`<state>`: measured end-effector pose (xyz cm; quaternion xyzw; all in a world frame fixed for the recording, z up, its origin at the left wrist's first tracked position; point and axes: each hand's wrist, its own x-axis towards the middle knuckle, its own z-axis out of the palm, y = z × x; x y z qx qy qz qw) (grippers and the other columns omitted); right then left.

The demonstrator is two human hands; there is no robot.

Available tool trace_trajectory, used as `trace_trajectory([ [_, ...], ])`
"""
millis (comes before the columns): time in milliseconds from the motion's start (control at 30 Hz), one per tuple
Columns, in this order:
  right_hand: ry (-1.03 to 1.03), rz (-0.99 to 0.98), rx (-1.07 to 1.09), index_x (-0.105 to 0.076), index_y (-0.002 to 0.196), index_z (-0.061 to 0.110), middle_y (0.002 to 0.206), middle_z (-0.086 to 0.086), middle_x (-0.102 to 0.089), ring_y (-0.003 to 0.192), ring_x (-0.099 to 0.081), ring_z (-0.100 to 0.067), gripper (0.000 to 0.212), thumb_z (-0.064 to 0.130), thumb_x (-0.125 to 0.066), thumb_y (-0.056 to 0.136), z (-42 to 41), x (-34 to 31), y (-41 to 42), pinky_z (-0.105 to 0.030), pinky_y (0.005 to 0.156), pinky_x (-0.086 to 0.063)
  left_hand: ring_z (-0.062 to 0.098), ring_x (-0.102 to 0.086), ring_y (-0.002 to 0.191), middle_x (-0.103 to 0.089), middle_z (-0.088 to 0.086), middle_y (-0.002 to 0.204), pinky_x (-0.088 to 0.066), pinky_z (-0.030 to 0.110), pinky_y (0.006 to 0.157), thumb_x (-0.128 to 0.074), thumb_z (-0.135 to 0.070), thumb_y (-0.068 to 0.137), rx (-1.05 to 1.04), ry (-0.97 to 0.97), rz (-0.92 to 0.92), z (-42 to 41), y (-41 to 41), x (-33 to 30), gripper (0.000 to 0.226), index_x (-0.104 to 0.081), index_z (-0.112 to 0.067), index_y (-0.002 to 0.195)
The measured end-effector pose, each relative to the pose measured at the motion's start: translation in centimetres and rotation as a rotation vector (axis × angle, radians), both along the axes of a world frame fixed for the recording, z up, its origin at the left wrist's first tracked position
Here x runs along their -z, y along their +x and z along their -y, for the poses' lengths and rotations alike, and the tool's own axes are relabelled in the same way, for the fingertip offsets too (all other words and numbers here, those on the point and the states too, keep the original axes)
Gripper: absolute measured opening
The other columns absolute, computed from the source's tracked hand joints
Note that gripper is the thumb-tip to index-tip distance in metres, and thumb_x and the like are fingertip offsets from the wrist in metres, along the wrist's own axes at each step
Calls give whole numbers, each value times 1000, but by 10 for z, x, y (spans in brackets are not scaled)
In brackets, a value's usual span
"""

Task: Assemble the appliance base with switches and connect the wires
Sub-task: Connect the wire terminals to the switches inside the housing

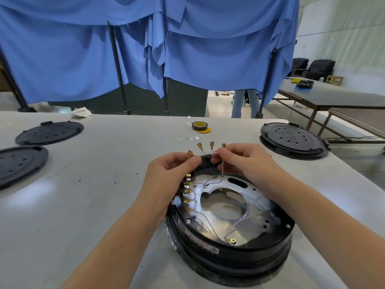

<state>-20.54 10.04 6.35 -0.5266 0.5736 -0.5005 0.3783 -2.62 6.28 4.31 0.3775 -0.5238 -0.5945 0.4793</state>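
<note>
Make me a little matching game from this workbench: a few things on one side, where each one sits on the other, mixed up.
Things:
1. roll of tape
2. crumpled white cloth
3. appliance base
4. black disc with holes

Places:
A. far right of the table
B. under both hands, nearest the camera
C. middle of the table, beyond the hands
D. far left edge

Pairs: 1-C, 2-D, 3-B, 4-A

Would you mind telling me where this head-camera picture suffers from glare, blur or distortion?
Head view: glare washes out the metal plate inside the appliance base; soft light patches sit on the table; wide-angle distortion bows the table's edges and the blue curtain; the far chairs are blurred; both hands, left hand and right hand, look reasonably sharp.
</note>
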Motion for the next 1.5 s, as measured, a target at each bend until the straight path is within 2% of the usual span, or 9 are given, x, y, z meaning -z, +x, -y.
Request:
trace_trajectory([
  [267,38,25,-29,-74,93,16,88,-1,-76,72,-70,-7,14,21,-62,90,2,2,-1,-15,67,-54,16,-73,74,-76,0,80,-56,24,62,-75,-28,80,-53,-63,14,2,0,3,8,-78,-21,80],
  [533,52,108,23,-78,78,20,88,-2,-75,72,-61,-12,22,29,-61,90,6,1,-7,-23,70,-52,-5,-65,69,-72,-15,68,-43,2,61,-72,-20,84,-91,-428,300,-4,-5,6,15,-74,-23,69],
  [767,33,158,40,-77,71,18,81,-2,-75,71,-66,-11,26,26,-61,90,8,1,-10,-21,67,-53,-9,-63,68,-70,-19,67,-41,0,61,-71,-20,85,-102,-457,304,-7,-9,7,15,-73,-20,71],
  [933,160,344,-67,-78,78,12,86,-9,-74,78,-72,-18,18,25,-66,80,11,1,-14,-26,67,-57,0,-65,71,-72,-14,73,-44,4,63,-73,-27,83,-51,-433,340,-1,-5,12,11,-76,-23,74],
  [1100,253,470,-13,-74,88,5,72,-7,-69,65,-70,-16,18,14,-58,92,17,-2,-19,-26,59,-58,-4,-67,80,-73,-19,80,-51,11,71,-62,-28,89,-53,-371,248,3,-2,12,17,-77,-31,81],
  [1200,385,297,-17,-70,100,4,67,-3,-64,58,-65,-10,18,15,-57,94,19,-6,-19,-24,56,-57,-6,-64,76,-71,-15,82,-45,7,62,-60,-20,90,-192,-323,275,16,3,15,17,-73,-31,87],
  [1300,484,4,-66,-73,97,6,63,0,-61,52,-56,-7,19,15,-58,94,19,-8,-12,-19,50,-50,5,-61,74,-65,-9,89,-44,19,60,-67,-26,84,-215,-244,432,27,8,21,15,-66,-28,98],
  [1433,461,-462,-110,-78,85,23,51,15,-59,44,-47,0,19,22,-60,91,19,-9,4,-14,44,-39,9,-62,65,-66,-11,71,-45,21,57,-73,-31,77,-211,-202,521,30,10,25,6,-71,-26,79],
  [1500,441,-590,-130,-77,82,28,51,19,-60,50,-50,0,17,27,-62,89,21,-9,13,-12,42,-38,6,-63,61,-66,-12,64,-44,21,55,-73,-34,76,-224,-227,550,29,11,25,9,-71,-26,72],
])
